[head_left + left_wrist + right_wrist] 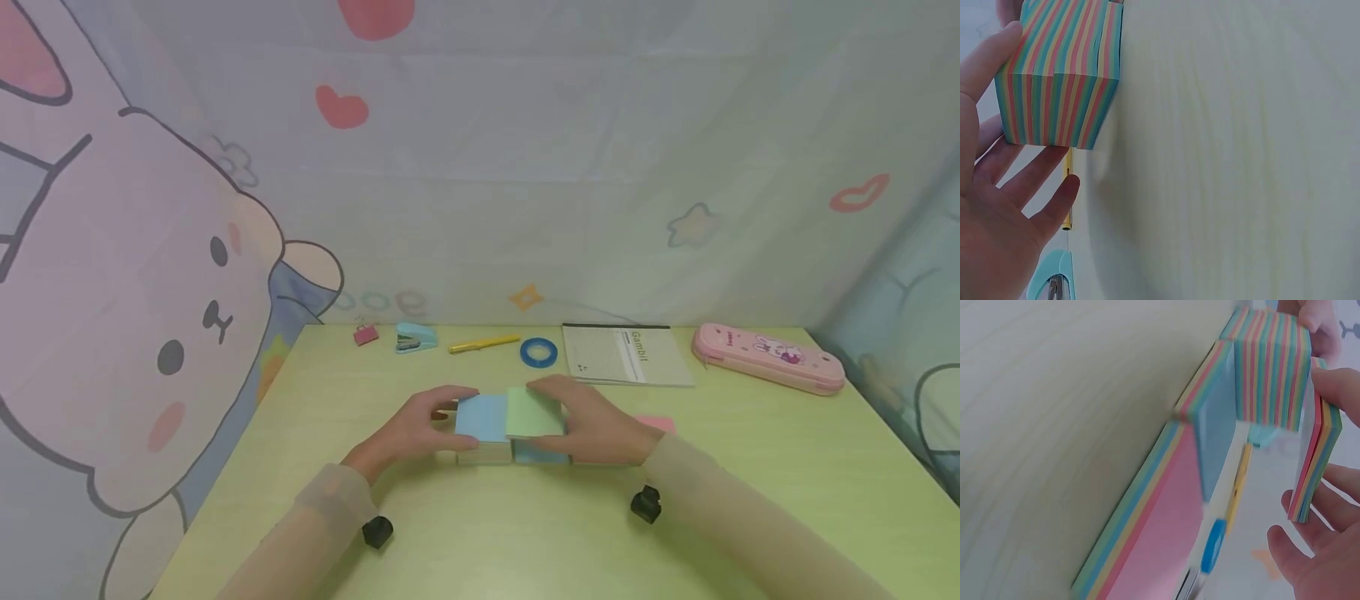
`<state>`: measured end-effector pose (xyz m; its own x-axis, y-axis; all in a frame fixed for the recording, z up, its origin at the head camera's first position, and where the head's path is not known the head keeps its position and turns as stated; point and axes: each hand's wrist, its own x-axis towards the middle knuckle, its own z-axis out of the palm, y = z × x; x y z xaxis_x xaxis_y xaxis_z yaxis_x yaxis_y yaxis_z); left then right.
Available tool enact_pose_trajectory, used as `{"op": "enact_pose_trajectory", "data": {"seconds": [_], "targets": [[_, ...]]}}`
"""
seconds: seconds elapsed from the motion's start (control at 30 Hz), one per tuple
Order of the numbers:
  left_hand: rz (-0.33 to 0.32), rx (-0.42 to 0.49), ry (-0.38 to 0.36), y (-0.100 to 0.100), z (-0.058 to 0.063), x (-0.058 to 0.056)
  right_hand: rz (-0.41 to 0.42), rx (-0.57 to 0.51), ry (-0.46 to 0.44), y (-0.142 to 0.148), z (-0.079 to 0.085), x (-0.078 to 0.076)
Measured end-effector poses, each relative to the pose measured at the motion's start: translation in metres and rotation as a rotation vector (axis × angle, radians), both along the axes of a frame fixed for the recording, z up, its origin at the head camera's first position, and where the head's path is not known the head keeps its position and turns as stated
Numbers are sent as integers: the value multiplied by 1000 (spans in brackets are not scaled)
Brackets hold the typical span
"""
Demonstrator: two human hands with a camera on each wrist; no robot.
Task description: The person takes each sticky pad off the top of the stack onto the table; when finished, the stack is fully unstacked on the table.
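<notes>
Left hand (416, 425) holds tall striped stack (482, 418) from its left side. Right hand (597, 421) pinches green-topped pad (535, 413), higher than stack's top, just right of stack; pad looks nearly square. Low blue pad (542, 452) below it, pink pad (1157, 537) farther right of stack.

1. You wear a pale beige left sleeve (296, 529) reaching your wrist.
2. Your right sleeve (750, 517) matches it.
3. Just beside your cuffs (347, 487) show small, black, angular pieces: left block (377, 532), right block (646, 504).
</notes>
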<state>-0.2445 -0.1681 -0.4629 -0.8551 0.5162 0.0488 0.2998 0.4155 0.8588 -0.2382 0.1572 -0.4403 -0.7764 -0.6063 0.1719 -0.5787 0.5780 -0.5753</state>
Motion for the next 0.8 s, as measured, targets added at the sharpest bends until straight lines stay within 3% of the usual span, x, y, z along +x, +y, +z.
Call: {"op": "enact_pose_trajectory", "data": {"seconds": [0.23, 0.47, 0.8], "targets": [[22, -7, -21, 1, -1, 1, -69, -56, -100, 51, -2, 5], [27, -4, -37, 2, -1, 2, -82, 67, 44, 110, -18, 4], [21, -8, -33, 3, -1, -1, -158, 142, 88, 176, -36, 12]]}}
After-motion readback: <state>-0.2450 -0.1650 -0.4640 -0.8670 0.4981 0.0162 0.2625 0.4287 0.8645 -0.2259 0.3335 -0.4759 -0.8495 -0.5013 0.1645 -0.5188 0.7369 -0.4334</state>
